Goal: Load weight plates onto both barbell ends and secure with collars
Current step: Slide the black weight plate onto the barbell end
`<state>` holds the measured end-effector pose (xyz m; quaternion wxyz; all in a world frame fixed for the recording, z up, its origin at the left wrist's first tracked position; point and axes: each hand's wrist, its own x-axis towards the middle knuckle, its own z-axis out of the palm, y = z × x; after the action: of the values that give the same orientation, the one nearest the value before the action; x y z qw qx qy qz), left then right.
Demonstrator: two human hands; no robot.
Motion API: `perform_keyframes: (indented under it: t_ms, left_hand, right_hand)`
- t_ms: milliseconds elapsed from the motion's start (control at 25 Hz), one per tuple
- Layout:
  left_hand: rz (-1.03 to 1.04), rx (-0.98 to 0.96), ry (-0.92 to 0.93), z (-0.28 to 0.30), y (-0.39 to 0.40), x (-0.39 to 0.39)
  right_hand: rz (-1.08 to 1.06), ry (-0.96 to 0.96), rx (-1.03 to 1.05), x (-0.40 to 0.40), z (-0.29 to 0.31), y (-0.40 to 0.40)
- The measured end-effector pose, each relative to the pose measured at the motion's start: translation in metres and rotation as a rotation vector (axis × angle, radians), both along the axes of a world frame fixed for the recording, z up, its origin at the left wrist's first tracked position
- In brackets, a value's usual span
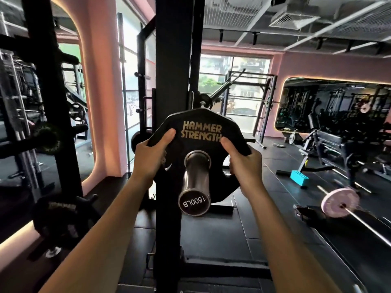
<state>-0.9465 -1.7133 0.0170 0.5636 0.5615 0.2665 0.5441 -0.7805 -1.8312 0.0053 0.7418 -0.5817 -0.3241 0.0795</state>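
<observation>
Head view shows the black plate (201,144) threaded on the steel barbell sleeve (195,178), whose end cap reading 1500LB points toward me. My left hand (151,159) grips the plate's left edge, thumb lying on its face and fingers curled behind it. My right hand (243,163) grips the right edge the same way, thumb forward beside the gold lettering. Just behind the plate stands a black rack upright (175,60). Near left, more black plates (63,220) hang on storage pegs. Farther right on the dark floor lie a teal block (299,177) and a pink-plated bar (340,203).
</observation>
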Motion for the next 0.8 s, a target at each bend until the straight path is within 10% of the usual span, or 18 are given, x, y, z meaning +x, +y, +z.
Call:
perform_keyframes:
  t_ms: [800]
  left_hand:
    - [-0.241,0.032,0.128,-0.002,0.196,0.133]
  right_hand:
    - [-0.067,-0.025,-0.342,0.134,0.019,0.150]
